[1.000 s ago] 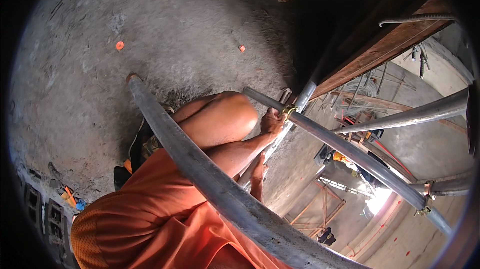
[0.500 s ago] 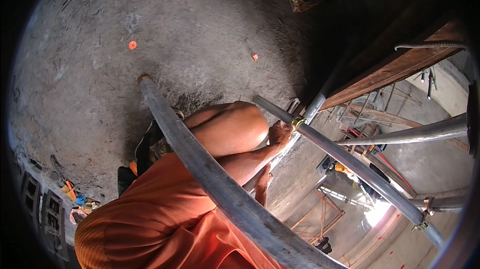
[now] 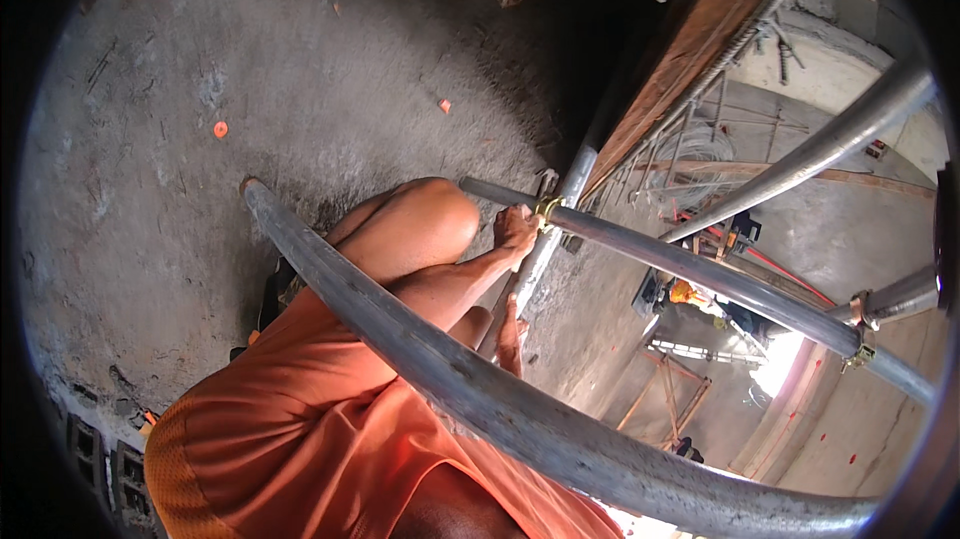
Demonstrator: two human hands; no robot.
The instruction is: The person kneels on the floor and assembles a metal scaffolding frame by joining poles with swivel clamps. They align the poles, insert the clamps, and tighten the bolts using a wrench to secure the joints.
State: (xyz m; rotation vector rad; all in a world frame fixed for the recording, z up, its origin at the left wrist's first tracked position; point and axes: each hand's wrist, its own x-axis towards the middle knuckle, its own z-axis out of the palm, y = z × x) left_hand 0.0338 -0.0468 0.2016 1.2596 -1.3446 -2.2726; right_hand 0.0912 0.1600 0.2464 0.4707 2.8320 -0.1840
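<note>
My left hand (image 3: 517,231) is closed at a brass-coloured scaffold clamp (image 3: 546,214), where a long grey steel tube (image 3: 680,266) crosses a paler tube (image 3: 541,257). Its fingers are bunched against the clamp, on the side toward my bent knee. Lower down, my right hand (image 3: 509,341) lies beside the paler tube. Part of it shows beyond a thick-looking grey pipe (image 3: 440,364), which hides the forearm; how far its fingers close cannot be made out. That pipe passes close in front of my orange clothing and reaches the floor at its far left end.
A second clamp (image 3: 857,354) sits farther along the crossing tube. Brown timber (image 3: 700,49) and a ribbed steel bar stand at upper right, near another slanting pipe (image 3: 820,149). Coiled wire (image 3: 700,149) lies beyond. Small orange pieces (image 3: 221,129) dot the rough concrete floor; hollow blocks (image 3: 85,454) are lower left.
My view has shifted, so the tubes, clamp, knee and hands appear farther left. My left hand remains at the clamp, and my right hand stays beside the paler tube.
</note>
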